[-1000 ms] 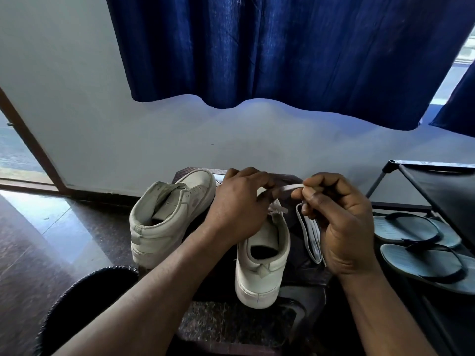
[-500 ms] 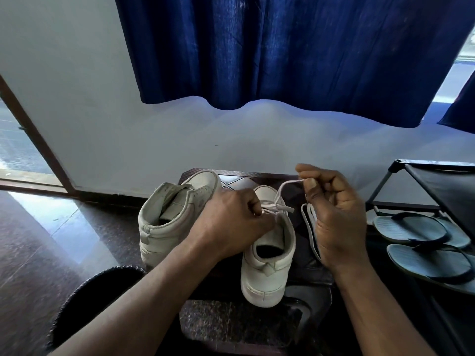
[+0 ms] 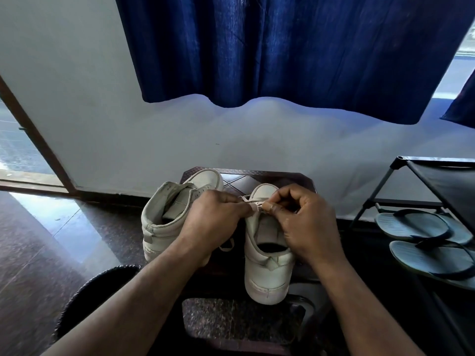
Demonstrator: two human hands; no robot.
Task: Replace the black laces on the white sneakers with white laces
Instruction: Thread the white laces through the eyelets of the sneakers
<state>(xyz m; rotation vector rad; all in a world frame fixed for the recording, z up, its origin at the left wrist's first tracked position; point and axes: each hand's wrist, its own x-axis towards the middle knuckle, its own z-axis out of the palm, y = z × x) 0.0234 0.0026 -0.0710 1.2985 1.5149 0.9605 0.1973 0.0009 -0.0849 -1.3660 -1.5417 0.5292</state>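
The left hand (image 3: 213, 222) and right hand (image 3: 305, 227) both pinch a white lace (image 3: 246, 199) over a sneaker (image 3: 267, 273), which sits at 6 o'clock from them. The lace seems limp and light, so gripping near its tip should steer it best. A second sneaker (image 3: 164, 219) lies at 9 o'clock.

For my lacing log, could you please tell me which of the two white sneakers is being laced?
The right sneaker: the left hand and right hand pinch a white lace over its tongue. The left sneaker just stands beside it.

Right sneaker (image 3: 267, 276) eyelets hidden under right hand (image 3: 308, 227); shoe rack (image 3: 442, 173) cut off right.
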